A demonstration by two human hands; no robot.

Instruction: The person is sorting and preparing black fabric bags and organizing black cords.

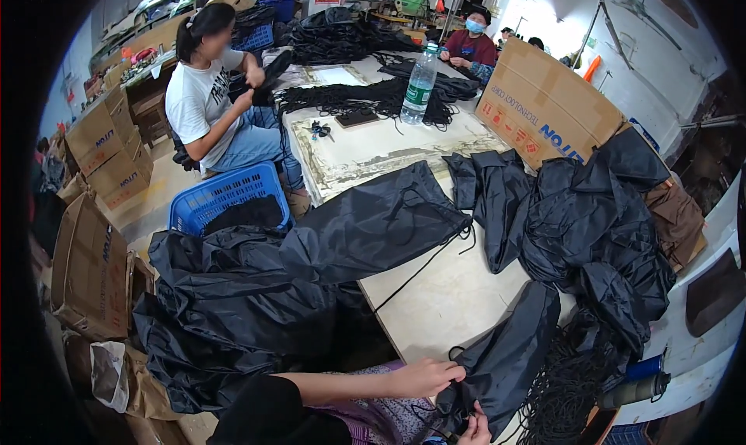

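Note:
A black drawstring bag [509, 348] of thin shiny fabric lies slantwise over the table's near edge. Its gathered end is at my hands. My left hand [426, 378] is closed, thumb and fingers pinching the upper edge of that end. Lower down, my right hand [475, 429] pinches the fabric near a black cord; its lower part is cut off by the picture's edge. Exactly where the cord runs between my fingers is hard to make out. Another black bag [377, 224] lies flat farther up the table, its cord [416, 272] trailing down toward me.
Black bags heap on the left [233, 305] and right [590, 220]. A tangle of black cords [571, 375] hangs at the right, beside a dark bottle [637, 391]. Beyond stand a water bottle [420, 85], a cardboard box [544, 95] and a blue basket [229, 198]. Two co-workers sit at the table.

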